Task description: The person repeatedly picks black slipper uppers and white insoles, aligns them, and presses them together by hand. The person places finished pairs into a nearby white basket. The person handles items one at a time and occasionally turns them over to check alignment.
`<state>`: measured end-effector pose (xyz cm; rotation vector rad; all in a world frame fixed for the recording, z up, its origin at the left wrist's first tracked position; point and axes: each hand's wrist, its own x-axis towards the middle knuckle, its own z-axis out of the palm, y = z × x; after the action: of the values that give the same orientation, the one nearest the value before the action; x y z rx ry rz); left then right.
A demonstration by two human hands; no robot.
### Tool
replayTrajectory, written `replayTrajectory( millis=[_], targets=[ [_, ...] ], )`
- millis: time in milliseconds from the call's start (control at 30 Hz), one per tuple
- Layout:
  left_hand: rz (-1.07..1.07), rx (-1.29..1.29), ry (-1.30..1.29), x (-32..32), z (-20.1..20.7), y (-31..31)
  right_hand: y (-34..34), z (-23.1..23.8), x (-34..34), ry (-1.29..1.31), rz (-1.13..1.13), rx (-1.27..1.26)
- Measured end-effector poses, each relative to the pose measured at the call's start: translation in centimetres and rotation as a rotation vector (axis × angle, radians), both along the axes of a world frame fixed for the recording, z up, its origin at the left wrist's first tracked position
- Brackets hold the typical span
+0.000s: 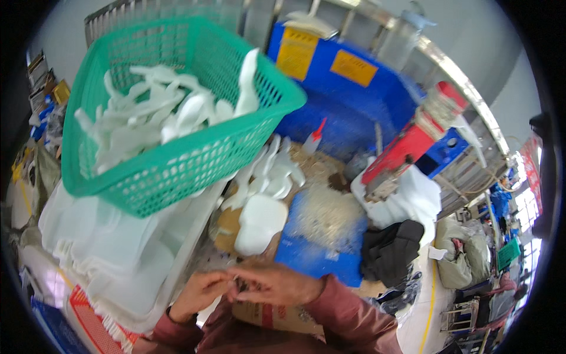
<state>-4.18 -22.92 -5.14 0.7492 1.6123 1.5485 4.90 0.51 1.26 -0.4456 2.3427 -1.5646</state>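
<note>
My two hands meet low in the middle, in front of the bench edge. The fingertips of my left hand (200, 292) press together against my right hand (283, 284). My right hand is curled, and something small and dark shows among its fingers, too unclear to name. Just beyond them lies a white rounded plastic piece (261, 224). Several slim curved white plastic pieces (276, 177) are heaped behind it. To its right, a pile of pale shavings (330, 215) covers part of a blue sheet (318, 262).
A green basket (194, 159) full of curved white pieces stands at upper left, above white plastic tubs (153, 277). A red-and-metal tool (407, 144) rises on the right. A black cloth (392, 248), a red-tipped bottle (314, 140) and a blue bin (348, 112) surround the work area.
</note>
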Motion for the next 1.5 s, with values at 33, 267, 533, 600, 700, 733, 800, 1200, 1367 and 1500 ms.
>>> replayTrajectory(
  millis=[33, 267, 533, 600, 700, 733, 800, 1200, 1367, 1500],
  targets=[
    [-0.043, 0.068, -0.160, 0.0, 0.6, 0.1, -0.2, 0.2, 0.1, -0.025, -0.044, 0.081],
    [-0.104, 0.312, -0.196, -0.1, 0.8, 0.7, 2.0, -1.0, 1.2, 0.054, -0.076, 0.048],
    [0.330, 0.304, -0.372, 1.4, -0.8, 0.8, 11.3, 0.6, -7.9, 0.687, -0.626, 0.328],
    [0.257, 0.356, -0.210, 0.7, -0.9, 1.9, 12.4, -0.4, -8.6, 0.421, -1.002, 0.147],
    [0.257, 0.143, 0.019, -0.1, 0.0, 3.6, 11.4, -3.5, -3.0, 0.395, -0.979, 0.056],
    [0.237, 0.095, 0.313, -0.8, 0.5, 4.6, 11.3, -4.2, -1.1, 0.371, -0.934, 0.131],
    [0.196, 0.015, 0.619, -2.4, 2.2, 6.4, 11.0, -5.3, 2.7, 0.337, -0.859, 0.234],
    [-0.105, -0.047, 0.900, 0.2, 8.1, 15.5, 13.7, -2.2, 25.6, 0.303, -1.414, 0.656],
    [-0.387, -0.045, 0.870, 6.3, 6.9, 18.3, 19.1, -3.8, 28.8, 0.340, -1.739, 0.955],
    [-0.539, -0.160, 0.651, 9.2, 6.0, 18.0, 20.3, -9.0, 28.5, -0.113, -1.649, 1.069]
  ],
)
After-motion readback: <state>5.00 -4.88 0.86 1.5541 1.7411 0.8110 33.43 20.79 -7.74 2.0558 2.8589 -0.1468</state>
